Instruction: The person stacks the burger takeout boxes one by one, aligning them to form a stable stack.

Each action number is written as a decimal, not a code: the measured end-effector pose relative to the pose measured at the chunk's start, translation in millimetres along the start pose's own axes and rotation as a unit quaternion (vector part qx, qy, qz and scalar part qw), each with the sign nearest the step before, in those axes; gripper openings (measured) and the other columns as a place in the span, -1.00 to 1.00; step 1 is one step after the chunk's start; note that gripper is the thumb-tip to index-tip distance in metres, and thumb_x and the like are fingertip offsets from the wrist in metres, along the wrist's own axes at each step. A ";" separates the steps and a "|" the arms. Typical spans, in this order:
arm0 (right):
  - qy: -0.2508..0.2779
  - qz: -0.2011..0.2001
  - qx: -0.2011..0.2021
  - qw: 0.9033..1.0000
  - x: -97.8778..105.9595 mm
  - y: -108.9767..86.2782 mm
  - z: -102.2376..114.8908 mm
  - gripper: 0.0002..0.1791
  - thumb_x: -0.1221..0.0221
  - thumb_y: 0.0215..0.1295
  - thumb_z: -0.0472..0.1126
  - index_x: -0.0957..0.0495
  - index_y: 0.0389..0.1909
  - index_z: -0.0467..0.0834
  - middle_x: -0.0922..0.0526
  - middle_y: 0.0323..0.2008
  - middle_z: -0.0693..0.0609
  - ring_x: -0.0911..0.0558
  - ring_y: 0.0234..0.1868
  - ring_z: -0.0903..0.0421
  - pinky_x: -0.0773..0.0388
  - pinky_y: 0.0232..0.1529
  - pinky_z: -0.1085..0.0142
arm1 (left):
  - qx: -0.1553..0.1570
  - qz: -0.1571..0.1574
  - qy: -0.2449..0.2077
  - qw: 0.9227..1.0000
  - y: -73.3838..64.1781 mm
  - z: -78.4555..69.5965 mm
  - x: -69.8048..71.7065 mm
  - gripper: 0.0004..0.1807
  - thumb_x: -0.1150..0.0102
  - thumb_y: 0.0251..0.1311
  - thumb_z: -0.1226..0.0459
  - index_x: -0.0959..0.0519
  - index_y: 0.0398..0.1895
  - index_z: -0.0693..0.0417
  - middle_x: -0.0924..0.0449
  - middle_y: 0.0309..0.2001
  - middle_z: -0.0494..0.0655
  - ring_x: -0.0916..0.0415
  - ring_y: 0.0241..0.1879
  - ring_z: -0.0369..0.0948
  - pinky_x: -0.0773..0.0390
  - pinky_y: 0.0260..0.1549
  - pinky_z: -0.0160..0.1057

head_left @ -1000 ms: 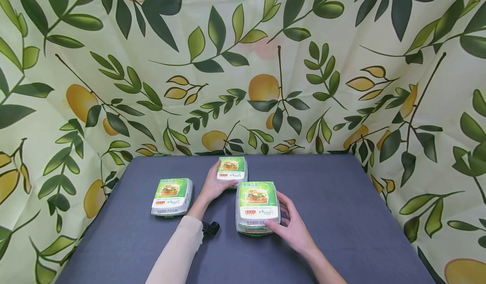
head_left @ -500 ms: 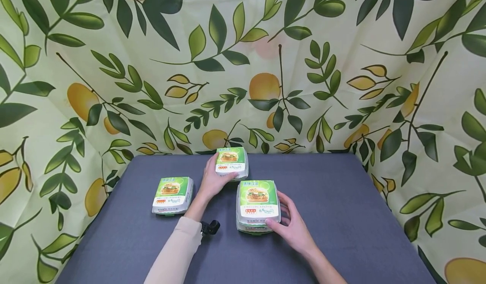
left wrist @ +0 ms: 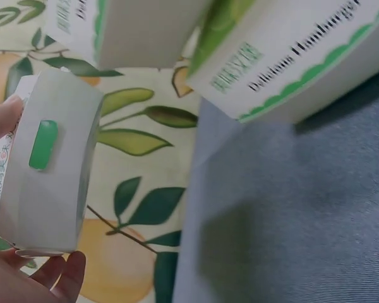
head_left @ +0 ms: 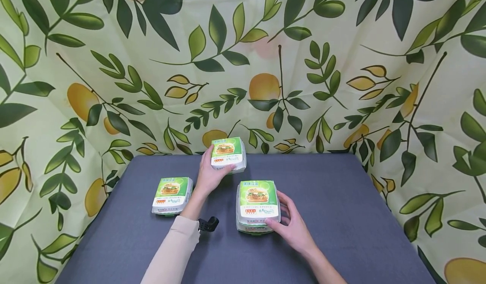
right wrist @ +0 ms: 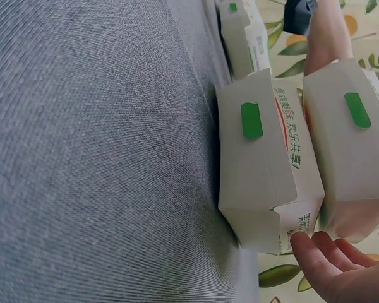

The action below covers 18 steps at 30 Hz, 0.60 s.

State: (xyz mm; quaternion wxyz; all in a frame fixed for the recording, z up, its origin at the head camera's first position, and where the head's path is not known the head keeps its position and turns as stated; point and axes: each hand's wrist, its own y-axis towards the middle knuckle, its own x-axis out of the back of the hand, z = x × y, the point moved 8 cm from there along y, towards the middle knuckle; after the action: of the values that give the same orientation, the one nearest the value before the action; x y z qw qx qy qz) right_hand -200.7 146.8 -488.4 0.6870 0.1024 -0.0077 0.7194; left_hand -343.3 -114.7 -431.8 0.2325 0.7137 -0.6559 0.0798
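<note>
The left hand (head_left: 209, 176) grips a green-and-white burger box (head_left: 227, 151), its thumb on the near side and its other fingers on the left and far sides. That box is raised off the table (head_left: 334, 216); the left wrist view shows a gap between the two. The right hand (head_left: 290, 220) lies against a stack of two matching boxes with relaxed, gently bent fingers—the thumb at the near right corner, the others along the right side. In this stack, the upper box (head_left: 257, 195) sits squarely on the lower box (right wrist: 259, 164), which rests on the table just left of the right fingers. A single box (head_left: 171, 191) stands flat to the left of the left fingers and closer to the person, just beside that wrist. A pale sleeve (head_left: 172, 250) covers the left forearm, with a small black device (head_left: 209, 224) at the wrist. Beyond the fingers hangs a leaf-and-fruit cloth (head_left: 228, 77).
</note>
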 end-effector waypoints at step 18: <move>-0.006 -0.004 0.004 1.000 0.0 2.4 5.8 -0.07 -0.46 0.17 -0.22 -0.19 0.52 -0.08 -0.33 0.43 -0.08 -0.43 0.30 -0.04 -0.51 0.15 0.29 | -0.027 -0.005 -0.012 1.000 -9.6 -29.8 13.5 0.21 -0.57 -0.03 -0.04 -0.03 0.64 -0.10 -0.04 0.56 -0.02 -0.06 0.47 0.01 -0.12 0.39 0.14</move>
State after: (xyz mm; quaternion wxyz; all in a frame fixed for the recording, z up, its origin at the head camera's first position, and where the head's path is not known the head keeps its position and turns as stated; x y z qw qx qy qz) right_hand -202.3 145.7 -482.4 0.6893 0.1096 -0.0091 0.7161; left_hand -326.5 -113.5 -402.2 0.2444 0.7111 -0.6572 0.0524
